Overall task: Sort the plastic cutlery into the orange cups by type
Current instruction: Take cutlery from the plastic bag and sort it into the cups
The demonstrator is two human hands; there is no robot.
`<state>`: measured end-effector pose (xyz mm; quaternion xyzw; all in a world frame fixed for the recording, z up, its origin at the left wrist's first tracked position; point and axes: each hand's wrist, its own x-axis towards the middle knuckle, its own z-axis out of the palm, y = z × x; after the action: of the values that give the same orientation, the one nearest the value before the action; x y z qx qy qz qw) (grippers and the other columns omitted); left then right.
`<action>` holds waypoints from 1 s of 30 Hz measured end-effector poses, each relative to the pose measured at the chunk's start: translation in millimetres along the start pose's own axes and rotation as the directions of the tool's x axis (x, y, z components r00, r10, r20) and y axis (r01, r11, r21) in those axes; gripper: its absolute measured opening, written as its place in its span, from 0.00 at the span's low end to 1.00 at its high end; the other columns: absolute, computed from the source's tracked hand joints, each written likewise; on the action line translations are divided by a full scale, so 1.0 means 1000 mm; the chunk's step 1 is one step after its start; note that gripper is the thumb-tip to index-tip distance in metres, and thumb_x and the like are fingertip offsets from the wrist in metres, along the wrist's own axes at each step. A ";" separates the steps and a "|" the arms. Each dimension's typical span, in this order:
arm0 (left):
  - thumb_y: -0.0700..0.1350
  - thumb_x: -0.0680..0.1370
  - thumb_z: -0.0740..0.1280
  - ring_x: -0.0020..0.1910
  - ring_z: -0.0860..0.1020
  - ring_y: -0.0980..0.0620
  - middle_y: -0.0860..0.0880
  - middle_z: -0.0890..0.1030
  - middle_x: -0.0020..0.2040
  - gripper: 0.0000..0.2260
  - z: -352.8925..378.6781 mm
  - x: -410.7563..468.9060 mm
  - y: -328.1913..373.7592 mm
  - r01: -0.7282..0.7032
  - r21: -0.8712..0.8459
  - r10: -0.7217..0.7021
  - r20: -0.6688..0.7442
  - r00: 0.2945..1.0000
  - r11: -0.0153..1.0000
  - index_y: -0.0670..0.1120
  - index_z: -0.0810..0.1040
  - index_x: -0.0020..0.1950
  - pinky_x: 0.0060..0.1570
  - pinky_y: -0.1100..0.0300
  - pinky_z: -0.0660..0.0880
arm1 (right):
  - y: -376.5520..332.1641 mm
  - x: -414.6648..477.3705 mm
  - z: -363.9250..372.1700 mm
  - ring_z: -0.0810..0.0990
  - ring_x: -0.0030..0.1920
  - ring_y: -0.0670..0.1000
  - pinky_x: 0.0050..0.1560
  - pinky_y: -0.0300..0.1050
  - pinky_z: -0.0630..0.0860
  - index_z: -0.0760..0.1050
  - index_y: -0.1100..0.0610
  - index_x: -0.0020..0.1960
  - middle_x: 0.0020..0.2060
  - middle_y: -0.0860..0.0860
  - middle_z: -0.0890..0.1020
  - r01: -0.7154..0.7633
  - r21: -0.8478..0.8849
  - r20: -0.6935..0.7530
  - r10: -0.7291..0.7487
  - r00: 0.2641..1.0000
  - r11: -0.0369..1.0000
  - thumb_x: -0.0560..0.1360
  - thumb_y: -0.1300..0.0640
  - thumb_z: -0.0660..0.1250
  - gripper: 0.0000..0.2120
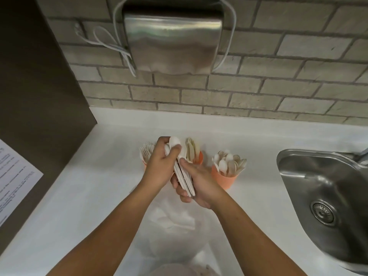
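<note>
A bundle of white plastic spoons (pixel 184 176) is held between both hands above the white counter. My left hand (pixel 161 166) grips the bowl ends, thumb over one spoon. My right hand (pixel 199 186) grips the handles from below. Three orange cups stand behind them. The left cup (pixel 144 163), mostly hidden by my left hand, holds forks (pixel 146 150). The middle cup (pixel 199 158) holds knives (pixel 191 148). The right cup (pixel 224 179) holds several spoons (pixel 229 163).
A steel sink (pixel 326 200) is set into the counter at the right. A clear plastic bag (pixel 173 222) lies on the counter under my forearms. A printed sheet (pixel 14 178) hangs on the dark left wall. A steel dispenser (pixel 173 40) is mounted on the brick wall.
</note>
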<state>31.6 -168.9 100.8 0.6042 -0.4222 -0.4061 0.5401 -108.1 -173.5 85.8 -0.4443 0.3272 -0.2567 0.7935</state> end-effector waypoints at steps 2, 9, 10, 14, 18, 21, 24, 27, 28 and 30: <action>0.45 0.84 0.66 0.36 0.82 0.46 0.44 0.82 0.45 0.07 -0.006 0.002 0.001 0.001 -0.051 -0.003 -0.044 0.999 0.999 0.49 0.73 0.61 0.31 0.54 0.78 | 0.005 0.000 0.005 0.63 0.24 0.49 0.25 0.39 0.58 0.77 0.58 0.52 0.32 0.55 0.73 -0.012 -0.100 -0.043 0.008 0.999 0.995 0.86 0.43 0.56 0.21; 0.54 0.83 0.68 0.47 0.86 0.45 0.46 0.88 0.49 0.17 -0.005 -0.011 -0.001 0.168 -0.193 -0.134 0.180 0.975 0.967 0.41 0.81 0.62 0.54 0.52 0.80 | 0.008 0.009 0.013 0.56 0.28 0.48 0.28 0.42 0.52 0.72 0.56 0.53 0.29 0.50 0.63 0.090 -0.116 -0.167 -0.108 0.980 0.989 0.86 0.43 0.54 0.17; 0.52 0.85 0.65 0.52 0.86 0.43 0.48 0.88 0.53 0.15 -0.002 -0.015 -0.003 0.174 -0.152 -0.145 0.185 0.972 0.973 0.42 0.83 0.59 0.56 0.51 0.80 | 0.007 0.009 0.014 0.57 0.28 0.47 0.29 0.42 0.52 0.72 0.55 0.54 0.29 0.50 0.64 0.065 -0.118 -0.156 -0.083 0.984 0.991 0.86 0.43 0.55 0.16; 0.51 0.87 0.60 0.40 0.85 0.42 0.48 0.88 0.48 0.15 0.001 -0.019 0.000 0.152 -0.184 -0.140 0.075 0.987 0.971 0.44 0.81 0.49 0.32 0.54 0.78 | -0.006 -0.004 0.006 0.70 0.26 0.53 0.25 0.40 0.62 0.77 0.60 0.48 0.34 0.59 0.77 -0.058 -0.289 -0.095 0.032 0.995 0.956 0.86 0.42 0.56 0.23; 0.50 0.86 0.63 0.37 0.80 0.47 0.46 0.81 0.38 0.14 -0.003 -0.015 -0.002 0.141 -0.300 -0.122 0.079 0.989 0.943 0.43 0.82 0.50 0.46 0.50 0.77 | -0.034 -0.012 -0.006 0.75 0.28 0.51 0.31 0.46 0.71 0.80 0.59 0.39 0.30 0.55 0.80 -0.008 -0.626 -0.412 -0.322 0.852 0.780 0.79 0.49 0.64 0.17; 0.51 0.86 0.63 0.33 0.76 0.49 0.47 0.77 0.35 0.15 0.005 -0.022 0.004 0.150 -0.259 -0.103 0.187 0.977 0.954 0.43 0.84 0.53 0.39 0.54 0.76 | -0.059 -0.014 -0.009 0.78 0.32 0.44 0.35 0.41 0.73 0.82 0.53 0.44 0.35 0.50 0.82 0.106 -0.638 -0.467 -0.492 0.735 0.763 0.79 0.52 0.66 0.09; 0.52 0.86 0.62 0.27 0.73 0.51 0.48 0.76 0.31 0.17 0.019 -0.032 0.014 0.143 -0.179 -0.087 0.288 0.954 0.973 0.47 0.83 0.43 0.31 0.58 0.73 | -0.078 -0.022 -0.008 0.85 0.37 0.40 0.36 0.33 0.73 0.82 0.53 0.54 0.40 0.48 0.83 0.163 -0.618 -0.322 -0.437 0.840 0.769 0.82 0.53 0.67 0.06; 0.52 0.87 0.61 0.25 0.71 0.52 0.48 0.75 0.30 0.21 0.027 -0.036 0.017 0.133 -0.156 -0.082 0.299 0.951 0.979 0.52 0.83 0.36 0.29 0.59 0.70 | -0.084 -0.030 -0.015 0.83 0.32 0.40 0.36 0.33 0.72 0.83 0.57 0.55 0.38 0.48 0.84 0.171 -0.652 -0.296 -0.456 0.839 0.738 0.83 0.56 0.66 0.08; 0.52 0.86 0.62 0.26 0.71 0.52 0.48 0.75 0.30 0.21 0.028 -0.036 0.015 0.117 -0.132 -0.075 0.291 0.954 0.984 0.51 0.82 0.36 0.29 0.59 0.70 | -0.084 -0.032 -0.018 0.82 0.30 0.40 0.37 0.34 0.73 0.84 0.57 0.54 0.36 0.47 0.84 0.165 -0.665 -0.302 -0.464 0.833 0.728 0.83 0.56 0.66 0.08; 0.51 0.86 0.64 0.27 0.72 0.51 0.46 0.76 0.34 0.18 0.029 -0.036 0.011 0.081 -0.093 -0.053 0.274 0.960 0.992 0.45 0.80 0.39 0.29 0.57 0.69 | -0.084 -0.037 -0.020 0.79 0.28 0.41 0.37 0.36 0.73 0.84 0.58 0.50 0.31 0.45 0.82 0.136 -0.675 -0.320 -0.454 0.832 0.726 0.82 0.53 0.68 0.10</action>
<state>-8.2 -144.6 110.1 0.5283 -0.4500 -0.5241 0.4937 -156.9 -198.1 161.7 -0.6546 0.4956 -0.3584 0.4443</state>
